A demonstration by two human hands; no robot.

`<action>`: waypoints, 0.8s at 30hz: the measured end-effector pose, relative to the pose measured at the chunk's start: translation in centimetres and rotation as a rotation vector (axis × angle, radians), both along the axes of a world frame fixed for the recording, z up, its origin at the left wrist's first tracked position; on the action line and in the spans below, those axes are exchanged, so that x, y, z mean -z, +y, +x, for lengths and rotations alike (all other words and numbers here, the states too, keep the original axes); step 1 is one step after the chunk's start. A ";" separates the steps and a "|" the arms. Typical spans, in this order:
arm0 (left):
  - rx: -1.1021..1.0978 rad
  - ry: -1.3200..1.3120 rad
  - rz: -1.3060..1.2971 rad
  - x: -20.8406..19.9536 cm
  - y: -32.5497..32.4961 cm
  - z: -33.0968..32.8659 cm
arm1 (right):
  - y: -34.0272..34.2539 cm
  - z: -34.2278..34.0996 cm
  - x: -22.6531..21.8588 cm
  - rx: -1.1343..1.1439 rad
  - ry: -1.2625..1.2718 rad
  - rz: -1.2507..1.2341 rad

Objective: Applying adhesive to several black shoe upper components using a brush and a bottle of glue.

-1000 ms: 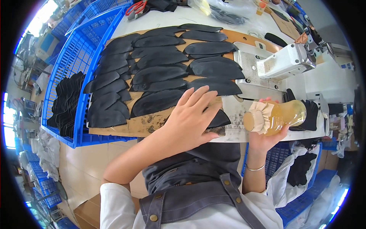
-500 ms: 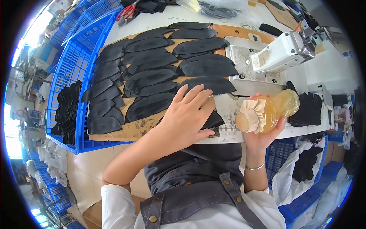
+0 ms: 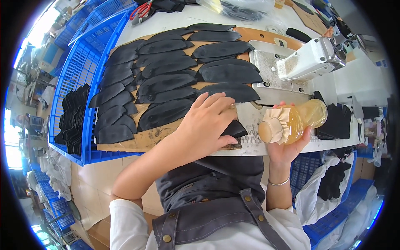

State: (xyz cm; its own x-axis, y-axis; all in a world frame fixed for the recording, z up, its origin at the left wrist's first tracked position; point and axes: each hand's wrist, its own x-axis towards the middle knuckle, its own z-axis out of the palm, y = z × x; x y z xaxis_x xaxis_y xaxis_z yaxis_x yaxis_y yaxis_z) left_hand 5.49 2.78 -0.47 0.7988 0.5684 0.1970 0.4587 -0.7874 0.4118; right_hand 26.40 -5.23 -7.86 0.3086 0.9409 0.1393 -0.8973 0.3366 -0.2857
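Observation:
My right hand (image 3: pixel 287 152) is wrapped round a squat, waisted clear bottle (image 3: pixel 296 124) of yellowish liquid. A pale, gathered cloth covers its mouth, which points left and toward me. My left hand (image 3: pixel 210 121) lies over the near right corner of a brown cardboard sheet (image 3: pixel 156 135), fingers spread and slightly bent, thumb apart. Under and beside it is a curved black fabric piece (image 3: pixel 235 130), partly hidden by the hand. Many similar black pieces (image 3: pixel 166 83) overlap in columns across the cardboard. The bottle is apart from them.
A white machine arm (image 3: pixel 308 58) with a metal plate stands right of the cardboard. Blue crates (image 3: pixel 87 100) flank the table's left side; one holds stacked black pieces. Red-handled scissors (image 3: pixel 141 10) and clear plastic bags lie at the back. A black stack (image 3: pixel 335 121) sits beyond the bottle.
The left hand's fingers have bent a little more and its thumb has shifted slightly right. The right hand still grips the bottle in nearly the same place.

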 end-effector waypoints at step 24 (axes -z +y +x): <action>-0.425 -0.766 -0.437 -3.7 0.6 -6.3 | -0.4 -2.6 -1.1 -0.337 -0.030 -0.042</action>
